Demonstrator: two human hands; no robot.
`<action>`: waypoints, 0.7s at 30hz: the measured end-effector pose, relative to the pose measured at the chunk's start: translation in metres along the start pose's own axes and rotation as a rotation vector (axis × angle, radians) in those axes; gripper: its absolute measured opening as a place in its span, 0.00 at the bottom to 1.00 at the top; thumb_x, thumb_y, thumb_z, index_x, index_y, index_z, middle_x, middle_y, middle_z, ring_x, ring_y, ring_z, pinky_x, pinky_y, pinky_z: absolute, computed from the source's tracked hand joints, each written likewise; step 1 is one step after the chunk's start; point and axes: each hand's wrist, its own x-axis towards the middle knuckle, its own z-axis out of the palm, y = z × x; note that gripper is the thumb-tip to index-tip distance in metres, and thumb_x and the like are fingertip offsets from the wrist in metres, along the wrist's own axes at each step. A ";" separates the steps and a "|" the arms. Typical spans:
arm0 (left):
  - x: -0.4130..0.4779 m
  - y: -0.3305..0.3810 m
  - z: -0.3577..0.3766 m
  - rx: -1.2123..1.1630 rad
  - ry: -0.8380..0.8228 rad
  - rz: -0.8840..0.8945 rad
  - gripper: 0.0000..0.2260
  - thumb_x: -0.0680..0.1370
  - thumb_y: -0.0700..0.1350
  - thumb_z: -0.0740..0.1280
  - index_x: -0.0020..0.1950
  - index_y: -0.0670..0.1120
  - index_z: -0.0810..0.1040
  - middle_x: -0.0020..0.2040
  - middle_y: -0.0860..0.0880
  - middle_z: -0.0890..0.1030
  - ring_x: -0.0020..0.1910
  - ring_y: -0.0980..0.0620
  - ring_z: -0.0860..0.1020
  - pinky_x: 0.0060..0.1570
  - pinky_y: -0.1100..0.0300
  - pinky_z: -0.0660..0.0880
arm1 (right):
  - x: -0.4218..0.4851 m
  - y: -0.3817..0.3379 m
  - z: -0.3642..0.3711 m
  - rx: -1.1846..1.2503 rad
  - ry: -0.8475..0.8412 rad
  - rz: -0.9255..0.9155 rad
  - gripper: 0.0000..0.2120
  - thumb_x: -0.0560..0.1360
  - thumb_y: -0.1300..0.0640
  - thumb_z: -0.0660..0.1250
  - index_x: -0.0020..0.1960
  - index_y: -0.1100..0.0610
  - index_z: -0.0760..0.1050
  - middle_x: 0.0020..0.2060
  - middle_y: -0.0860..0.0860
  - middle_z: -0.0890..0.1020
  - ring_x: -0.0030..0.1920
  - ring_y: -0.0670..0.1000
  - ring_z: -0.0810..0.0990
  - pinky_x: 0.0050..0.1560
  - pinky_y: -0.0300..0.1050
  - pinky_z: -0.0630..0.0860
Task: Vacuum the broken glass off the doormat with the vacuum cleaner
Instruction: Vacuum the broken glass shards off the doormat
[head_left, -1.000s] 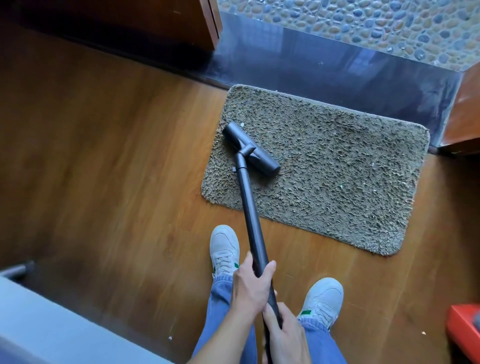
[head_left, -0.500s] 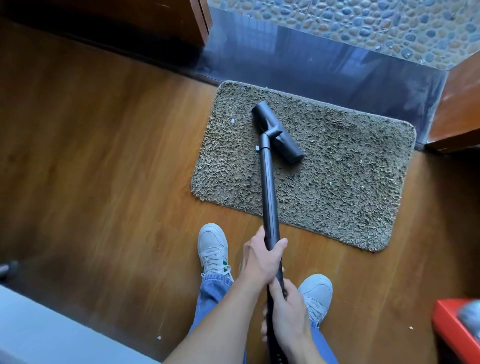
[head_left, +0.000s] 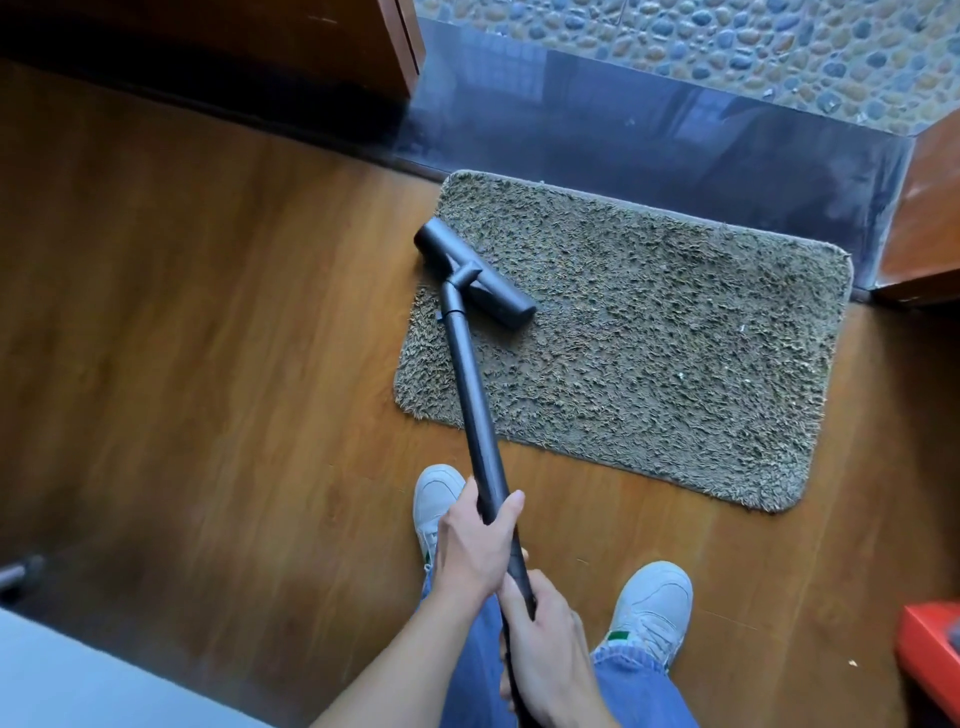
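A shaggy olive doormat (head_left: 649, 353) lies on the wooden floor against a dark threshold. A few tiny white glass specks (head_left: 742, 328) show on its right half. The black vacuum cleaner's floor head (head_left: 474, 273) rests slanted across the mat's left edge, one end hanging over the wood. Its black tube (head_left: 475, 410) runs down to me. My left hand (head_left: 475, 548) grips the tube higher up. My right hand (head_left: 548, 649) grips it just below, close to my body.
My two white sneakers (head_left: 652, 605) stand on the wooden floor (head_left: 208, 364) just in front of the mat. A red box (head_left: 930, 660) sits at the right edge. A pale surface (head_left: 78, 680) fills the lower left corner. Pebble paving (head_left: 727, 47) lies beyond the threshold (head_left: 649, 135).
The floor head has been pulled back from the mat's upper middle to its left edge. Both hands came back toward me with the tube.
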 end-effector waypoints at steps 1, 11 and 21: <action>0.004 0.001 -0.002 0.005 -0.006 -0.002 0.12 0.76 0.55 0.71 0.41 0.52 0.71 0.29 0.55 0.77 0.30 0.42 0.84 0.38 0.39 0.81 | 0.002 -0.002 0.001 0.001 -0.001 0.001 0.17 0.82 0.41 0.58 0.43 0.52 0.72 0.27 0.55 0.78 0.22 0.55 0.78 0.22 0.47 0.76; 0.070 0.066 -0.002 0.168 -0.044 0.121 0.11 0.76 0.58 0.70 0.43 0.53 0.73 0.35 0.52 0.81 0.38 0.46 0.84 0.43 0.50 0.81 | 0.053 -0.053 -0.003 0.009 0.095 -0.079 0.19 0.83 0.42 0.57 0.42 0.56 0.69 0.28 0.56 0.78 0.22 0.56 0.79 0.25 0.52 0.79; -0.004 0.005 -0.025 0.032 -0.004 -0.082 0.14 0.75 0.54 0.72 0.42 0.46 0.74 0.31 0.50 0.79 0.32 0.42 0.84 0.41 0.42 0.81 | -0.004 -0.006 0.017 -0.070 -0.043 0.006 0.16 0.80 0.38 0.58 0.51 0.49 0.73 0.35 0.56 0.81 0.22 0.55 0.79 0.23 0.45 0.75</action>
